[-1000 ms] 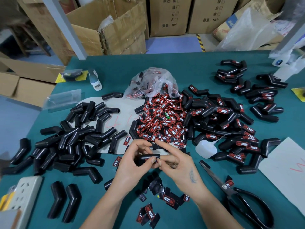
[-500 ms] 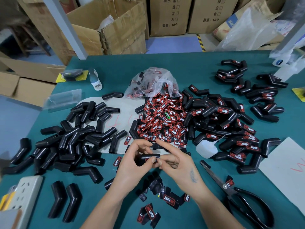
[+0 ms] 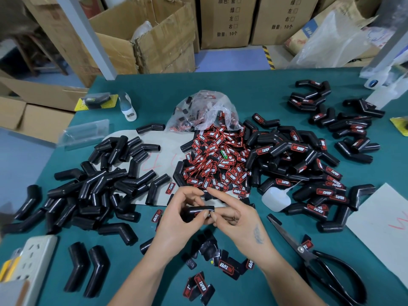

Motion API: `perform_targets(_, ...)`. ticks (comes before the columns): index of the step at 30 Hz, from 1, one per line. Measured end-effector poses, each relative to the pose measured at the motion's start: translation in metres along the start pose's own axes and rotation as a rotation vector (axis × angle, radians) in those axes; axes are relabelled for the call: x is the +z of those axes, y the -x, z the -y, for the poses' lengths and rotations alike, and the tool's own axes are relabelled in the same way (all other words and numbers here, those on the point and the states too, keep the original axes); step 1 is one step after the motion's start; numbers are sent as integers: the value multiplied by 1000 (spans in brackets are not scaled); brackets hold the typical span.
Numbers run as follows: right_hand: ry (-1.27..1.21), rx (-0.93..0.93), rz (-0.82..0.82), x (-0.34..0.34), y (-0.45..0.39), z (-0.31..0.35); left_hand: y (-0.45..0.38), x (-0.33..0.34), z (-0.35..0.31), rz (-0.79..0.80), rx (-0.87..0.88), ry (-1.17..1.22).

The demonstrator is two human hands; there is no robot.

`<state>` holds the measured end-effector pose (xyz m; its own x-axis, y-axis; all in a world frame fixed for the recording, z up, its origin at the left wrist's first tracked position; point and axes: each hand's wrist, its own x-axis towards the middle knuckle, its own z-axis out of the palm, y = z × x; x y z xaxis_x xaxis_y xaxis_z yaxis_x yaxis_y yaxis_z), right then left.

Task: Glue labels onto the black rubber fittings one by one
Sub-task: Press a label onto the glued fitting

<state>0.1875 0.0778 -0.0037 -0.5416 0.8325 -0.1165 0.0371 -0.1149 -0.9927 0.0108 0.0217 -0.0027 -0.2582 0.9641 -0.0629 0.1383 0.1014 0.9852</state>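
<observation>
On the green table (image 3: 141,272), a heap of bare black fittings (image 3: 99,186) lies to the left, a pile of red-and-black labels (image 3: 218,164) spills from a clear plastic bag (image 3: 203,111) in the middle, and fittings already labelled (image 3: 309,171) crowd the right side. A small white glue bottle (image 3: 276,198) sits just right of the hands, black scissors (image 3: 326,268) lie near the right forearm, and loose labels (image 3: 223,266) are scattered below the wrists. The left hand (image 3: 176,219) curls round one fitting (image 3: 199,212) held above the table in front of the label pile, its long axis lying roughly left to right with the open end pointing right. The right hand (image 3: 238,219) pinches at that open end, forefinger stretched out; whether it holds a label cannot be told. The labels read "TAPER"; a box (image 3: 227,21) behind reads "10个".
</observation>
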Motion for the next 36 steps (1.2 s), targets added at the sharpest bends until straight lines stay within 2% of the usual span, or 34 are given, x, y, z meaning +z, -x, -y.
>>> perform_targets(24, -23, 25, -1, 0, -1, 4, 1, 3, -1, -3, 37, -25)
perform_targets(36, -88, 12, -1, -2, 0, 9, 0, -2, -7, 49, 35, -8)
